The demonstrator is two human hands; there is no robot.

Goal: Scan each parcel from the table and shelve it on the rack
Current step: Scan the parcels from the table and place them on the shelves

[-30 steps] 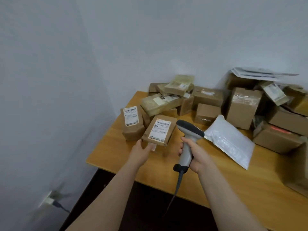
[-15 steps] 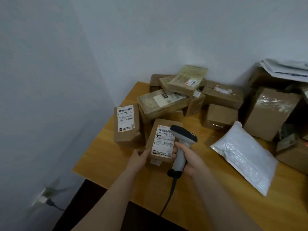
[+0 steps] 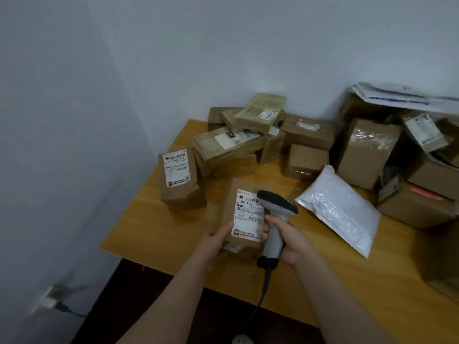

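Note:
A small brown parcel point(image 3: 233, 202) with a white shipping label lies near the front edge of the wooden table point(image 3: 154, 224), label facing up. My left hand point(image 3: 214, 240) grips its lower left corner. My right hand point(image 3: 285, 240) is wrapped around the grey handle of a corded barcode scanner point(image 3: 275, 207), whose dark head hangs over the label's right edge. A second labelled brown parcel point(image 3: 180, 178) stands upright to the left. The rack is out of view.
Several taped cardboard boxes point(image 3: 233, 145) are heaped against the back wall. A white padded mailer point(image 3: 340, 211) lies to the right, with larger boxes point(image 3: 365, 152) stacked behind it. The scanner cable drops off the table's front edge. A wall socket point(image 3: 48, 302) sits low on the left.
My left hand has pulled the labelled parcel away from the pile toward the front edge. The scanner has come in close over the label.

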